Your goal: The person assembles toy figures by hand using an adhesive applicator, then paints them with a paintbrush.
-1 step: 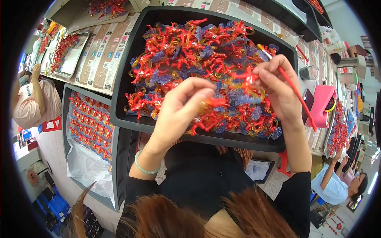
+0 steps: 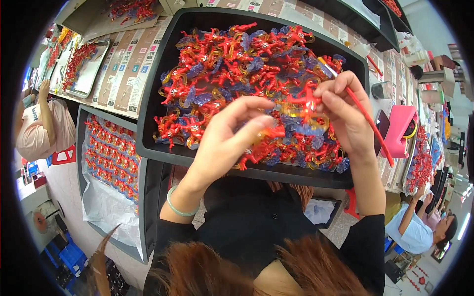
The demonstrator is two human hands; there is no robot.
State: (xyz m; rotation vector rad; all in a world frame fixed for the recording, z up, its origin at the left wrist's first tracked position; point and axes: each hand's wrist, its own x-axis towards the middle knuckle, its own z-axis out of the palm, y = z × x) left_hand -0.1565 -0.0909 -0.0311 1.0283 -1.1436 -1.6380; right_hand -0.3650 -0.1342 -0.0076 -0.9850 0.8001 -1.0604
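My right hand (image 2: pixel 351 111) pinches a red figurine (image 2: pixel 309 101) with clear yellow and bluish parts, held over the tray. The same hand grips a thin paintbrush (image 2: pixel 368 118) with a red handle, its pale bristles pointing up and left. Opposite it, my left hand (image 2: pixel 227 130) is curled, thumb and index finger apart. Another red figurine (image 2: pixel 253 155) shows under its thumb and seems held by the lower fingers, which are hidden. Below both hands is a large black tray (image 2: pixel 155 111) heaped with similar red, purple and yellow figurines (image 2: pixel 237 61).
A grey tray (image 2: pixel 144 197) with rows of figurines on white sheeting stands lower left. On the right of the bench are a pink holder (image 2: pixel 401 130), a clear cup (image 2: pixel 381 90) and another brush (image 2: pixel 375 65). Other people sit at left and right.
My left hand has shifted slightly right and down, toward the figurine in my right hand. That figurine now looks sharper and a little lower. Both hands keep their hold.
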